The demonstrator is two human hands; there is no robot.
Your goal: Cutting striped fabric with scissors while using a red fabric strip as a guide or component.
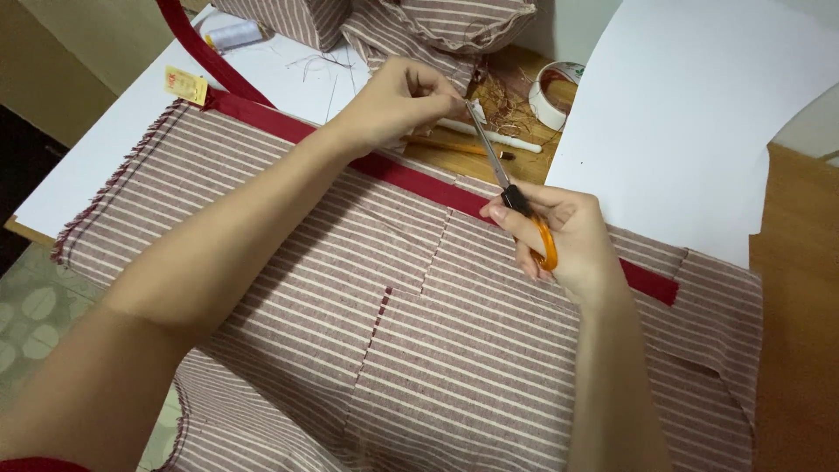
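Note:
A dusty-pink fabric with thin white stripes (288,262) lies spread across the table, edged along its far side by a dark red band (411,175). My right hand (568,240) grips orange-handled scissors (516,197), whose blades point up and away toward my left hand. My left hand (402,100) is pinched shut above the red band, right at the blade tips; what it pinches is too thin to make out, possibly a thread.
A large white paper sheet (690,114) covers the right rear. Behind the hands lie a white pen (502,137), a pencil (454,146), a tape roll (552,92), loose threads, a white thread spool (234,35) and more striped fabric (437,26). A yellow tag (186,85) sits at the fabric's corner.

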